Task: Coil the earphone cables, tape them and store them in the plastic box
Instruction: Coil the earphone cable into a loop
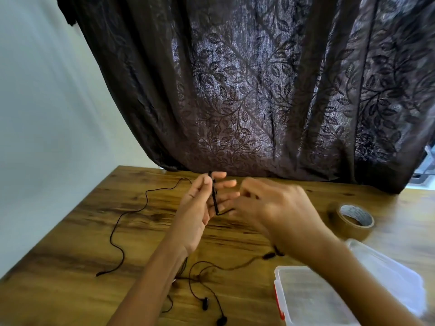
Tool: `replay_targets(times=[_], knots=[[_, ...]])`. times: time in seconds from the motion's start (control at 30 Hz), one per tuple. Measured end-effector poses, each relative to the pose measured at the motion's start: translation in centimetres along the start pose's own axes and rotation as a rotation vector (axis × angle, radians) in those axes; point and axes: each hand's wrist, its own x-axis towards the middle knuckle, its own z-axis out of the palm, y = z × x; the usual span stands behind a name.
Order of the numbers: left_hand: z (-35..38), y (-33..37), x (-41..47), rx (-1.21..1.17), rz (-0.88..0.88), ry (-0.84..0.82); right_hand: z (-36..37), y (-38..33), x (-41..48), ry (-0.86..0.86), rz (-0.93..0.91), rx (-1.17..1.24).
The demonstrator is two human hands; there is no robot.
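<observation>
Right now the coiling step is only beginning. The left hand (200,208) is raised above the worktop (70,243) with its fingers (229,183) held straight, and the earphone cable (214,196) runs across them in a dark upright band, pinned there by the thumb. From the lower end of that band a short strand leads right towards the right hand (277,208). That hand is blurred; its fingers (247,191) look curled by the strand, but I cannot tell whether they grip it.

Most of the cable lies loose. One length trails left of the left fingers down to the plug (98,274); another loops below both wrists to the earbuds (205,303). The tape roll (353,220) sits to the right of the right fingers, untouched. The plastic box (282,270) stands open below that hand, its lid (388,274) just beside it.

The next move, I judge, calls for the right hand to carry the slack round the left fingers turn after turn, while the thumb keeps the first turns from slipping. Taping and boxing are not yet begun.
</observation>
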Motion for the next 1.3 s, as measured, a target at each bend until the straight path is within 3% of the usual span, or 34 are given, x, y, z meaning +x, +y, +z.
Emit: replay_targets(times=[0.17, 0.43, 0.67, 0.93, 1.07, 1.2, 1.3], knots=[[1.1, 0.2, -0.6, 0.159, -0.028, -0.172, -1.1, 2.5, 3.1, -0.008, 0.040, 0.159], [1.4, 2.2, 0.3, -0.037, -0.040, -0.310, -0.3, 6.1, 4.8, 0.103, 0.254, 0.482], [2.9, 5.5, 3.1, -0.077, 0.012, -0.323, 1.5, 8.2, 4.5, 0.241, 0.483, 0.503], [5.3, 6.8, 6.3, -0.143, 0.029, -0.343, 3.8, 6.5, 2.4, 0.205, 0.505, 0.578], [5.9, 6.5, 7.5, -0.140, 0.037, -0.298, 3.9, 5.7, 1.6, 0.101, 0.572, 0.627], [6.3, 6.7, 8.4, -0.054, 0.066, -0.254, 1.9, 5.3, 0.8, -0.051, 0.543, 0.389], [6.3, 6.9, 8.6, 0.015, 0.082, -0.247, -0.9, 5.0, 0.9, 0.012, 0.468, 0.145]])
